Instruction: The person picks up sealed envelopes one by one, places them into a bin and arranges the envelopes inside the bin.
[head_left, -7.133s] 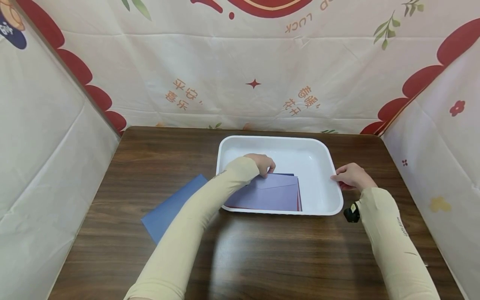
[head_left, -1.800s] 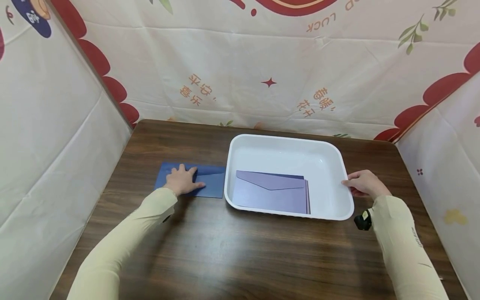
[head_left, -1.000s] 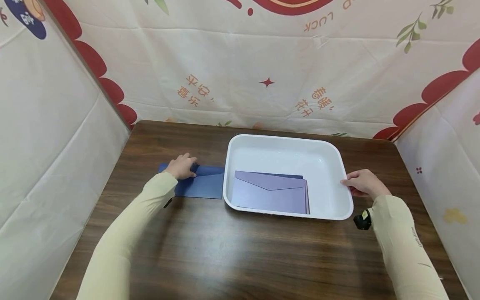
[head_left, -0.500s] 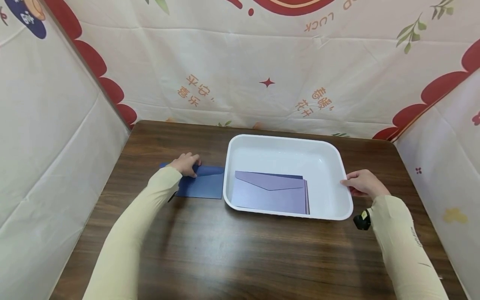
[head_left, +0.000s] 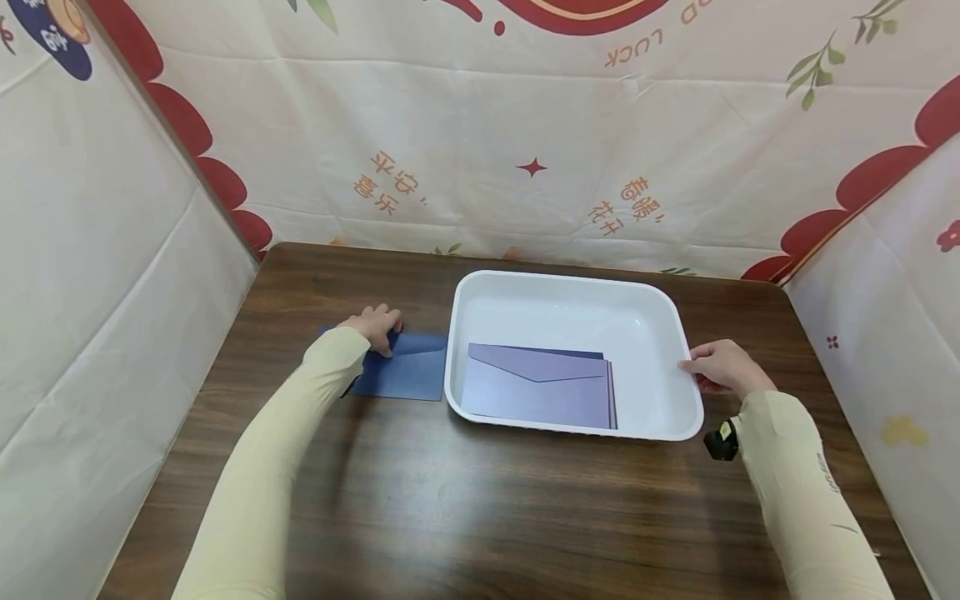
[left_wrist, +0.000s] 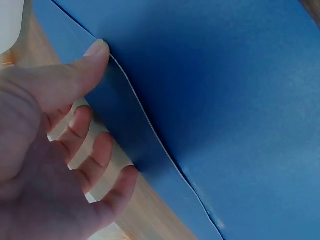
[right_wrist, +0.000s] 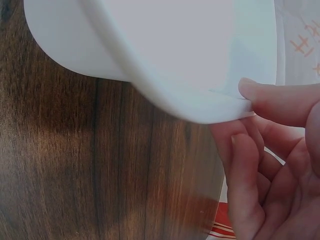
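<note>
A blue envelope lies flat on the table, close against the tray's left side. My left hand is over its far edge; in the left wrist view the thumb is on the flap line, the other fingertips curled at the edge of the envelope. The white tray holds a stack with a lilac envelope on top. A dark blue edge and reddish edges show beneath it. My right hand pinches the tray's right rim, thumb above and fingers below.
The brown wooden table carries the tray near its back edge. Printed white cloth hangs behind and at both sides. A small black device sits at the right wrist.
The left hand has left the tray for the blue envelope, which now lies straight beside the tray. Its spread fingers have curled at the far edge. The right hand stays on the rim.
</note>
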